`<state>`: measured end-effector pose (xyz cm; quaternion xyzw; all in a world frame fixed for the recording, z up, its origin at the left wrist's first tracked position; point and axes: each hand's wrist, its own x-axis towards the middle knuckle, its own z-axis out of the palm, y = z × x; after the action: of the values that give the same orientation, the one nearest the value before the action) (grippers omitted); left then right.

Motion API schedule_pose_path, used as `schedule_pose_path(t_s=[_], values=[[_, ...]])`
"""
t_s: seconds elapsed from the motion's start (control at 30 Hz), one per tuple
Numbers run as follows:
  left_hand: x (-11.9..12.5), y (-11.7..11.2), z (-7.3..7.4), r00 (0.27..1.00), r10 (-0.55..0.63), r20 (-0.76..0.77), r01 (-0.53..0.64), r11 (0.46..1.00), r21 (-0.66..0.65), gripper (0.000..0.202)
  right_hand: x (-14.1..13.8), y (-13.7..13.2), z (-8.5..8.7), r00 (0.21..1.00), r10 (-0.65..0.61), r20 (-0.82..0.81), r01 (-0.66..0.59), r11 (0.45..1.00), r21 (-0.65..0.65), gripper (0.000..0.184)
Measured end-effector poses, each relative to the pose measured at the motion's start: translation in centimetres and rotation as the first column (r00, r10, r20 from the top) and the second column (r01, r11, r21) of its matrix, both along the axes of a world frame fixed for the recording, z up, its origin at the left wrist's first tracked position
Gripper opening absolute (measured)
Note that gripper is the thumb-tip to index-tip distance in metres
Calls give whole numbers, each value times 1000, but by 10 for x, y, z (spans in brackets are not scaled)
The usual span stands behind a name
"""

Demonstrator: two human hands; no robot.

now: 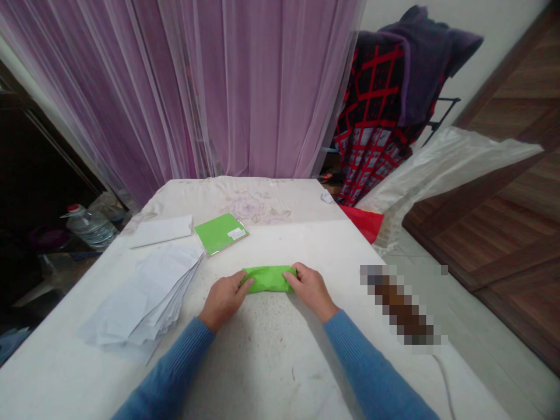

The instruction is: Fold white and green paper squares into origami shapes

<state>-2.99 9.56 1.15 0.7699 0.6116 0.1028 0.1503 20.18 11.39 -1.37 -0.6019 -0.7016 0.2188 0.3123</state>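
A bright green strip of folded paper (268,279) is stretched between my two hands, just above the white table. My left hand (225,298) pinches its left end, thumb on top. At the right end, my right hand (311,290) grips it the same way, with the thumb pressed on the near face. The fingers behind the strip are hidden. Beyond it, to the left, lies a flat green packet (219,232) in clear wrapping with a small white label.
Loose white sheets (149,294) are fanned out on the left of the table (262,361), with a white folded item (161,231) behind them. A pixelated brown object (400,306) and a cable (444,376) lie at the right edge. Purple curtains (262,87) hang behind.
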Motion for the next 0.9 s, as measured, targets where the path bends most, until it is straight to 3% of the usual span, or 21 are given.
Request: schedule_pose_path(t_s=[0.17, 0.37, 0.6, 0.77, 0.9], values=[[2, 8, -4, 994, 96, -55, -96, 995, 10, 30, -12, 4, -8, 988, -85, 130, 66, 987, 144, 28], [-1, 7, -13, 989, 29, -144, -11, 992, 124, 27, -9, 1, -24, 982, -55, 179, 21, 982, 187, 32], [-1, -2, -9, 971, -57, -231, 57, 998, -4, 28, -5, -5, -29, 939, -30, 342, -37, 982, 188, 24], [-3, -9, -10, 987, 20, -161, -20, 1000, 1, 39, -10, -12, -27, 927, -68, 369, -24, 971, 238, 25], [-1, -7, -11, 981, 76, -179, -80, 997, -13, 33, -13, -13, -25, 926, -83, 367, -8, 971, 240, 25]])
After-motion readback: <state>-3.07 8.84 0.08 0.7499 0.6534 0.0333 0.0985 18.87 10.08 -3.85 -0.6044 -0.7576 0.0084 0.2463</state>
